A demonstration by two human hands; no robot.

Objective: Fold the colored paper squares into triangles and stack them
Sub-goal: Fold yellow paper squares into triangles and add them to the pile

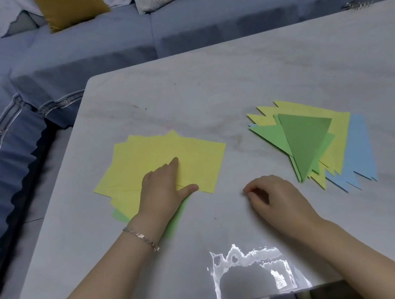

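Note:
A loose pile of yellow paper squares lies on the left half of the table, with green sheets peeking out beneath its near edge. My left hand lies flat on this pile, fingers stretched forward and thumb out to the right. To the right sits a fanned stack of folded triangles: green on top, yellow below, blue at the bottom. My right hand rests on the bare table between the two piles, fingers loosely curled with nothing in them.
The pale marble table has a rounded far-left corner and a glare patch at its near edge. A blue sofa with cushions wraps around behind and to the left. A small metallic item lies at the far right edge.

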